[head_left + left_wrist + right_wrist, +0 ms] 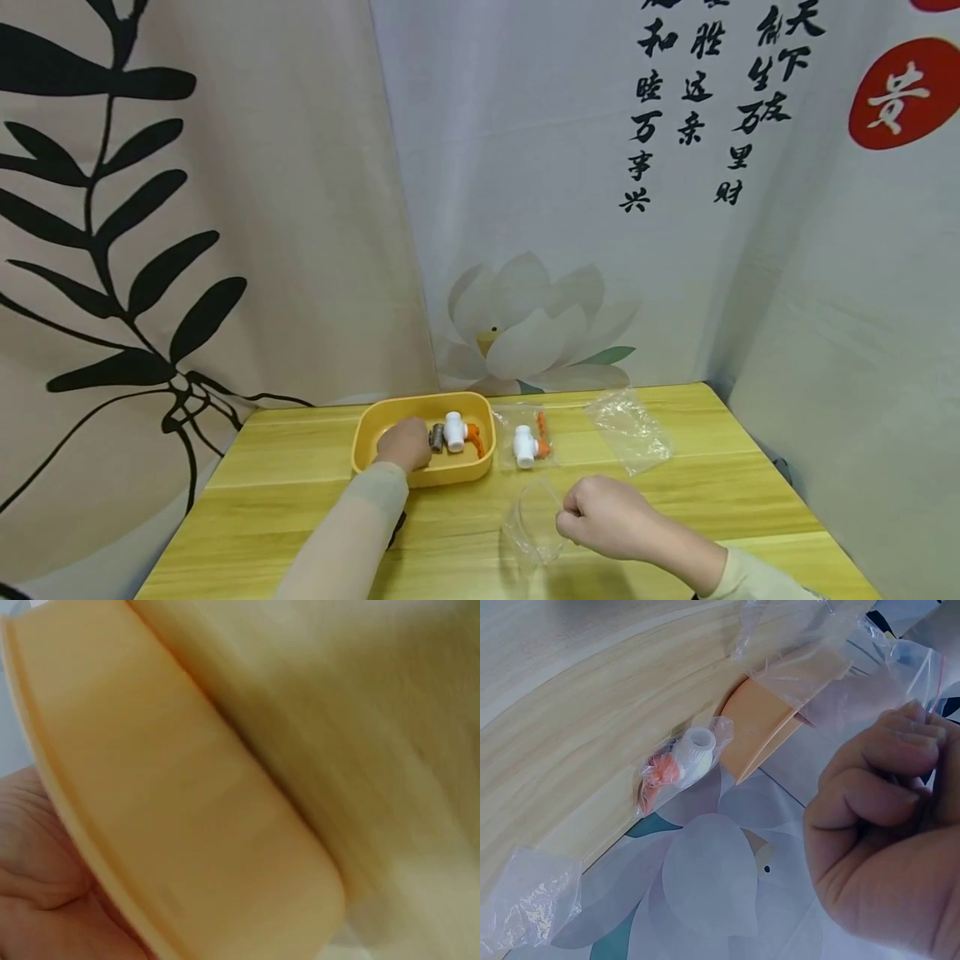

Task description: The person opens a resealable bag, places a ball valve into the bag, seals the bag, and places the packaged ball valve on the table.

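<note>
My left hand reaches over the near rim of a yellow tray, its fingertips hidden inside. In the left wrist view, part of that hand shows behind the tray's wall. Beside the fingers in the tray lie a small grey cylinder and a white plastic pipe fitting with an orange part. My right hand, fingers curled, pinches a clear plastic bag above the table. The right wrist view shows this hand at the bag's red-lined edge.
Right of the tray, a clear bag holds another white fitting with orange pieces. A crumpled clear bag lies farther right on the wooden table. A printed curtain hangs behind the table's back edge. Something dark shows beside the left forearm.
</note>
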